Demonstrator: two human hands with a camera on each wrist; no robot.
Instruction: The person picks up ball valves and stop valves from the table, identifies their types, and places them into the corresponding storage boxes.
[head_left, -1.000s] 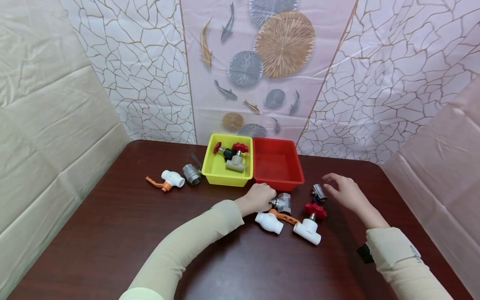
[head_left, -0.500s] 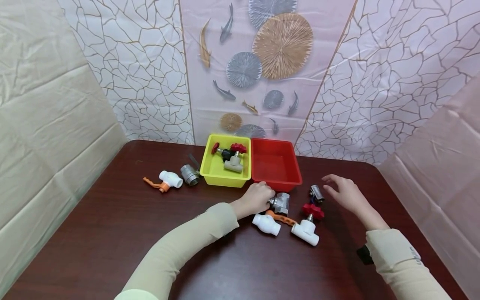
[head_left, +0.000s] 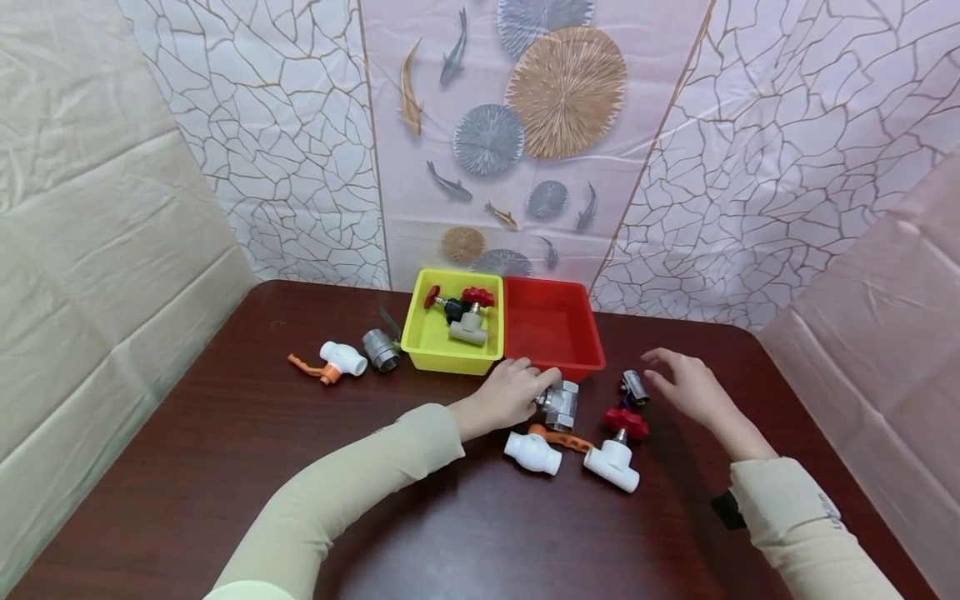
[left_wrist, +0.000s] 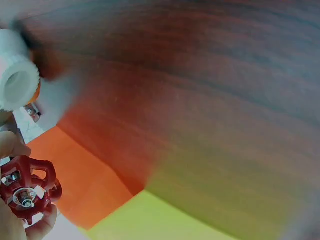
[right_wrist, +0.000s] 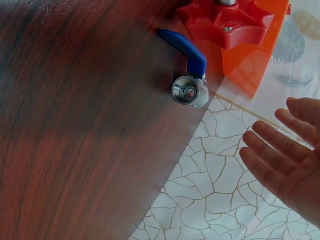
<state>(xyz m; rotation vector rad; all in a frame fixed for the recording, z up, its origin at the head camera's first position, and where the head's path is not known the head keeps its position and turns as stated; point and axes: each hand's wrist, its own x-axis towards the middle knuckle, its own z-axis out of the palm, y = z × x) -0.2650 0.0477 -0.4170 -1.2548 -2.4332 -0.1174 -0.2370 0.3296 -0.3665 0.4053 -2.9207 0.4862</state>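
My left hand [head_left: 510,393] grips the dark red handwheel [left_wrist: 31,187] of a metal gate valve, fingers and thumb at its rim in the left wrist view. In the head view the valve's silver body [head_left: 562,405] shows just right of the fingers, in front of the red bin, while the hand hides the wheel. My right hand [head_left: 692,385] hovers with spread, relaxed fingers and holds nothing. Nearest to it is a small metal ball valve [head_left: 635,386] with a blue lever [right_wrist: 189,52]. Beside that lies a white tee-shaped valve [head_left: 613,463] with a red handwheel [head_left: 627,422].
A white ball valve [head_left: 533,452] with an orange lever lies before the left hand. Behind stand a yellow bin [head_left: 450,363] holding handwheel valves and a red bin [head_left: 558,371]. At left lie another orange-levered white valve [head_left: 343,358] and a metal ball valve [head_left: 381,350].
The left hand has drawn slightly left and its fingers have shifted over the gate valve's wheel. The valve body has barely moved. The right hand stays in place.
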